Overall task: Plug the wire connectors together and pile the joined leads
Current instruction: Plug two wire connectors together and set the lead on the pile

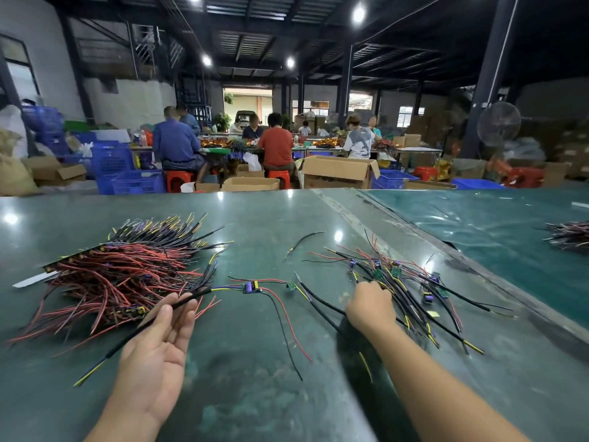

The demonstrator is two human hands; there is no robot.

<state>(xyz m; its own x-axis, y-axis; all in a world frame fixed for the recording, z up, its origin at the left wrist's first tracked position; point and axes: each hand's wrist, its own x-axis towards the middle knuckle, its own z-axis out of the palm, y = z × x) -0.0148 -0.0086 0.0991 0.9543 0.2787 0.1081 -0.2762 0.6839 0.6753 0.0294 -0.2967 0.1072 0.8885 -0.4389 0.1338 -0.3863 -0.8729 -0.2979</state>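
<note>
Leads cover the green bench (255, 362) in front of you. Your left hand (156, 355) lies palm up at lower left of the frame, fingers nearly straight, its grip released; a black sleeved lead (134, 334) rests across the fingers and runs from its yellow tip at lower left up to a small board with a purple part (250, 287) at mid-frame. Thin red and black wires trail from that board toward the lower middle. Your right hand (369, 309) reaches to the right of centre, knuckles up, fingers curled down into the loose scatter of leads and small green boards (411, 291); you cannot tell from here whether that grip is clenched on a lead or only touching the wires.

At mid-left, just above your left hand, sits the big pile of red and black leads (124, 269), their yellow tips fanned toward the upper middle. One single black lead (304, 240) lies apart between the pile and the scatter. Another bundle of wires (570, 235) rests at the far right edge on a teal mat. Beyond the bench, seated workers (276, 145), blue crates (111, 161) and cardboard boxes (338, 172) fill the upper half.
</note>
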